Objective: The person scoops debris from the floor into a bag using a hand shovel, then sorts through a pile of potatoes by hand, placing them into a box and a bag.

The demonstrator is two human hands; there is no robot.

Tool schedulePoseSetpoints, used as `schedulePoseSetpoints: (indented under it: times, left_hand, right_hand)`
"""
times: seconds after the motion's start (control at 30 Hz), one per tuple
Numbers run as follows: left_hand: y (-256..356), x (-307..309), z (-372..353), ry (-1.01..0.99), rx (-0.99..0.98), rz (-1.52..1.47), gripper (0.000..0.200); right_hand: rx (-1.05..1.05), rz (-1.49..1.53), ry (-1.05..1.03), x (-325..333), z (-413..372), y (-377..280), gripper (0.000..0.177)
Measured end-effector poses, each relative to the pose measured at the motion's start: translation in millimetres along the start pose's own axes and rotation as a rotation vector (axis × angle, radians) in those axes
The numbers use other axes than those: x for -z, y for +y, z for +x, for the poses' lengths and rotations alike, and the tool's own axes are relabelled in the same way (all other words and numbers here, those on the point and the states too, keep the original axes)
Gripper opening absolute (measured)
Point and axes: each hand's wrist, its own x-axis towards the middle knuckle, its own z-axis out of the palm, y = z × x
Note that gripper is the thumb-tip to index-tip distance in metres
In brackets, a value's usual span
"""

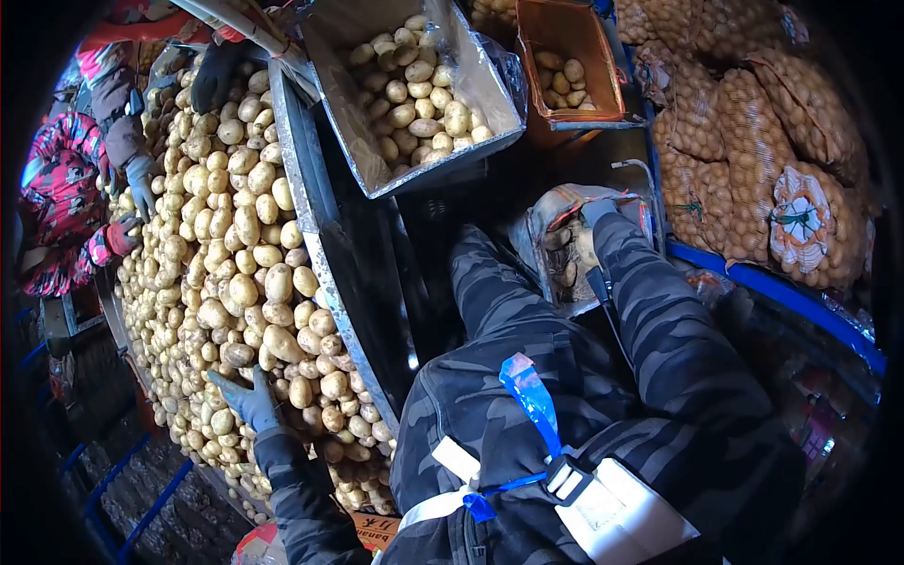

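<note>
My left hand (250, 400), in a grey-blue glove, lies on the heap of potatoes (245, 226) with thumb and fingers spread apart. It touches the potatoes at the lower part of the heap and grips none that I can see. My right hand (598, 211), also gloved, reaches down into an open sack (556, 209) between my legs. Right below it shows a pale potato (586, 250); whether the fingers hold it is not visible. Darker potatoes (562, 247) lie deeper in the sack, beside the hand.
A metal rim (315, 245) borders the heap. Ahead stand a lined box of potatoes (414, 94) and an orange-lined crate (571, 52). Filled net sacks (753, 141) are stacked at right behind a blue rail (791, 301). Co-workers' gloved hands (141, 184) work at the heap's far left.
</note>
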Motion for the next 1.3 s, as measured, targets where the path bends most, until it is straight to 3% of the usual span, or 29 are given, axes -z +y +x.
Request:
schedulePoseSetpoints:
  times: [0.17,0.3,0.47,0.53,0.6,0.7,0.73,0.77,0.83,0.9,0.97,1.03,1.1,1.23,1.3]
  left_hand:
    - [0.7,-1.6,0.6,0.026,-0.056,-0.026,0.11]
    - [0.1,1.0,1.4,-0.015,-0.009,0.007,0.109]
    - [6.0,2.8,-4.2,-0.003,-0.004,-0.046,0.107]
    - [2.2,-0.1,-4.5,0.012,-0.03,-0.05,0.107]
    - [0.2,-3.9,-3.3,0.051,-0.068,-0.081,0.108]
    - [13.4,4.7,-5.6,0.016,-0.033,-0.098,0.11]
    - [3.7,-1.0,-3.0,0.024,-0.051,-0.096,0.112]
    - [8.3,0.8,-4.4,0.024,-0.043,-0.084,0.112]
    - [10.3,0.6,-5.4,0.042,-0.054,-0.093,0.113]
    - [14.4,0.0,-7.2,0.062,-0.051,-0.078,0.113]
    - [13.2,0.8,-6.5,0.077,-0.043,-0.089,0.113]
    - [19.0,4.3,-8.0,0.075,-0.034,-0.106,0.113]
    - [27.4,7.5,-10.0,0.066,0.01,-0.112,0.114]
    - [33.5,13.6,-11.7,0.056,0.041,-0.092,0.116]
    - [38.4,18.9,-11.3,0.051,0.052,-0.117,0.116]
  right_hand:
    - [0.03,0.116,-0.108,1.0,6.3,6.9,0.03]
    - [0.021,0.595,-0.411,2.4,12.6,41.1,0.029]
    - [-0.064,0.984,-0.5,85.8,-182.6,-53.1,0.035]
    - [-0.143,1.095,-0.563,92.1,-181.1,-51.7,0.044]
    - [-0.078,1.183,-0.479,120.2,-235.7,-106.4,0.048]
    - [-0.012,1.369,-0.684,135.2,-252.9,-149.5,0.057]
    - [0.174,1.26,-0.954,143.3,-243.6,-150.8,0.063]
    - [0.09,1.335,-1.0,139.5,-238.4,-158.7,0.069]
    - [0.139,1.288,-0.943,154.2,-269.3,-193.1,0.065]
    - [0.449,1.241,-1.109,149.4,-267.5,-217.5,0.062]
    - [0.562,1.129,-0.966,148.6,-278.3,-241.8,0.059]
    - [0.657,1.138,-1.102,145.3,-292.8,-265.7,0.065]
    - [0.719,1.047,-1.102,137.9,-299.5,-280.5,0.068]
    - [0.682,0.817,-0.995,127.4,-312.8,-308.2,0.044]
    - [0.663,0.728,-1.005,132.0,-315.6,-326.3,0.042]
